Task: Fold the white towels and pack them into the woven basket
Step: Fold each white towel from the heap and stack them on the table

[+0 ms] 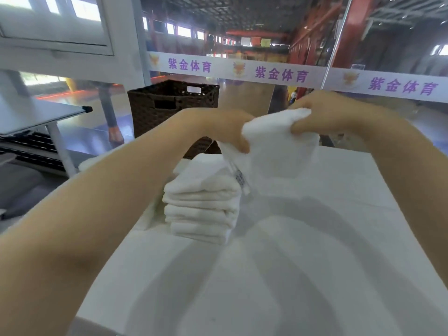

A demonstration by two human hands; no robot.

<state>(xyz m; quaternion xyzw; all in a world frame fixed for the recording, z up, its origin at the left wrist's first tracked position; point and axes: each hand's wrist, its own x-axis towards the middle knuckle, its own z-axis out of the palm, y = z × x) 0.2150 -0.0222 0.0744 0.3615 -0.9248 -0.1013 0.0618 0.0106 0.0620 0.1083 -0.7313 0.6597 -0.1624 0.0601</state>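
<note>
Left hand point(225, 128) and right hand point(324, 115) each grip one white towel point(278, 146), raised above tabletop point(315, 238). Folded towel stack point(203, 204) at its 7 o'clock; woven basket point(169, 105) at 10 o'clock.

Both hands raised over table point(315, 263). Left hand point(225, 127) and right hand point(322, 115) each grip white towel point(274, 151) at its top; tag hangs below. Stack of folded towels point(203, 204) near table's left edge. Woven basket point(169, 105) at far left corner.
</note>
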